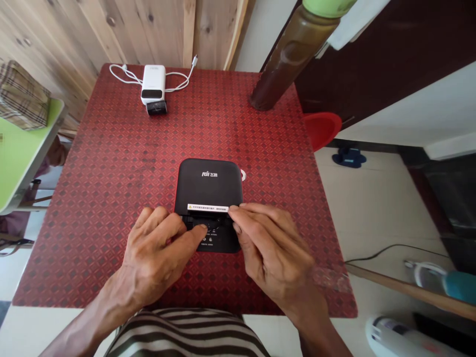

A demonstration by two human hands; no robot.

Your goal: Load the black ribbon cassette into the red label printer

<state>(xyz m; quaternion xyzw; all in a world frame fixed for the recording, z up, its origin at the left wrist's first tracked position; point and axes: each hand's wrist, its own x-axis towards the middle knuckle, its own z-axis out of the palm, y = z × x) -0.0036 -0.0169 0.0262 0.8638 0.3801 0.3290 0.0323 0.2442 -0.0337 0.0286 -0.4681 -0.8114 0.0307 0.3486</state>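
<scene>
A black square device with a white logo and a white warning sticker lies flat on the red patterned table, near its front edge. My left hand rests at the device's front left, its thumb pressing on the slot along the front strip. My right hand touches the front right corner, fingertips at the end of the sticker. Neither hand lifts the device.
A white power bank with a white cable and a small black unit lies at the table's far side. A tall brown bottle stands at the far right. A green table is left; a red stool is right.
</scene>
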